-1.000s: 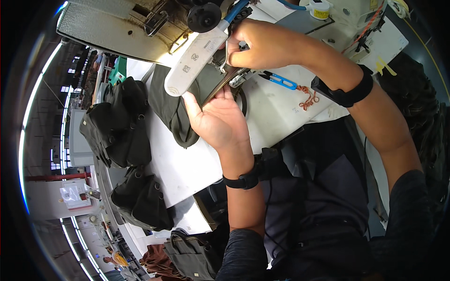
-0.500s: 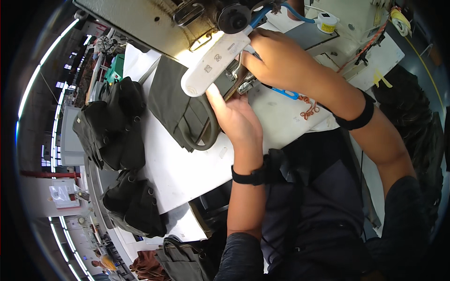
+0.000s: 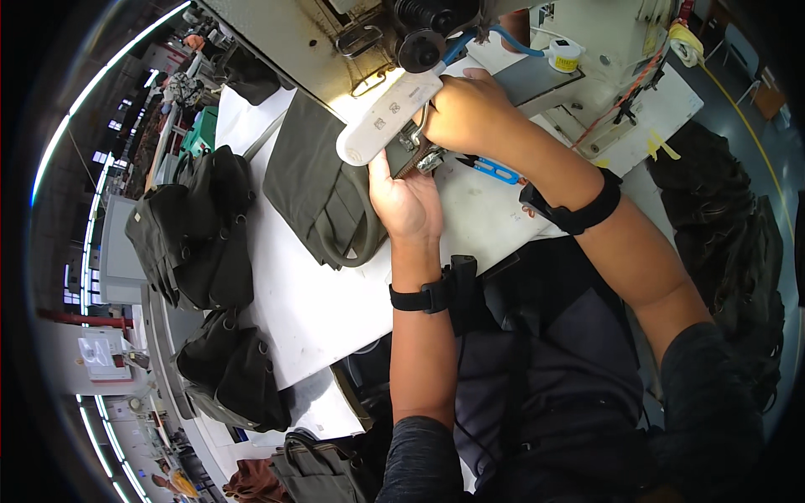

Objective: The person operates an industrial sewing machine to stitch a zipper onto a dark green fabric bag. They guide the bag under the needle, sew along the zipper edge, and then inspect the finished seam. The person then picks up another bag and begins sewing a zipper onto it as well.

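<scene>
A dark olive fabric bag (image 3: 306, 172) with a looped handle lies on the white work surface, its right end under the sewing machine head (image 3: 289, 42). My left hand (image 3: 408, 205) is palm up at that end, closed on the bag's edge beside a zipper strip (image 3: 409, 168); its fingertips are partly hidden. My right hand (image 3: 474, 109) is curled close by the metal presser foot parts (image 3: 429, 155). The machine's white rounded arm (image 3: 390, 117) hides its fingertips and whatever they hold. Blue-handled thread snips (image 3: 496, 171) lie below my right wrist.
Dark bags (image 3: 197, 235) are stacked along the table's left edge, with another olive bag (image 3: 323, 469) below. A white spool (image 3: 564, 55) stands on the machine bed. Dark fabric (image 3: 713, 226) is heaped at the right. The white tabletop (image 3: 319, 310) extends toward me.
The view has shifted slightly. My right forearm has come lower and leftward, now covering most of the brown cord. Less of the zipper shows, and the bag has slid a little under the machine.
</scene>
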The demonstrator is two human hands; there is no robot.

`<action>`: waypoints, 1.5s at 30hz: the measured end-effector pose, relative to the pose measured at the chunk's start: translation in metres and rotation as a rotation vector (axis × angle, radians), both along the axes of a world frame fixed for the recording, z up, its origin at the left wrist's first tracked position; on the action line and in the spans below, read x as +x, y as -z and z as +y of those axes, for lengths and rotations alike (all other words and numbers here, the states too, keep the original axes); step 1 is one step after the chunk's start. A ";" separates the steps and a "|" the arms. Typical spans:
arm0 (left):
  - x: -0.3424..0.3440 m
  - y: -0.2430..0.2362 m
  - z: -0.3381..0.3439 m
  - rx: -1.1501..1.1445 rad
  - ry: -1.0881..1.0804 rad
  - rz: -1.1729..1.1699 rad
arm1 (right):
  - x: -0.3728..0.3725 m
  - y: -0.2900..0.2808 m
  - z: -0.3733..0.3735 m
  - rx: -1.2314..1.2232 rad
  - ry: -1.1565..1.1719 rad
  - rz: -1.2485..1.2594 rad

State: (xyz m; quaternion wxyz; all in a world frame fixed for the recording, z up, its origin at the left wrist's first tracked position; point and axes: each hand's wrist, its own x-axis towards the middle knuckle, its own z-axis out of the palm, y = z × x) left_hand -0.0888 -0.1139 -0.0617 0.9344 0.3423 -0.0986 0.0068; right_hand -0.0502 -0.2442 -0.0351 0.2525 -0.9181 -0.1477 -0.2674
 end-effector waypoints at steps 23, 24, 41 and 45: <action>-0.032 -0.021 0.030 0.481 -0.037 0.154 | -0.022 0.007 0.025 0.234 0.250 -0.542; -0.034 -0.021 0.031 0.525 -0.035 0.144 | -0.025 0.007 0.026 0.256 0.248 -0.533; -0.036 -0.019 0.034 0.525 -0.025 0.151 | -0.036 0.007 0.023 0.420 0.151 -0.351; -0.036 -0.020 0.032 0.491 -0.003 0.165 | -0.047 0.007 0.010 0.425 0.035 -0.303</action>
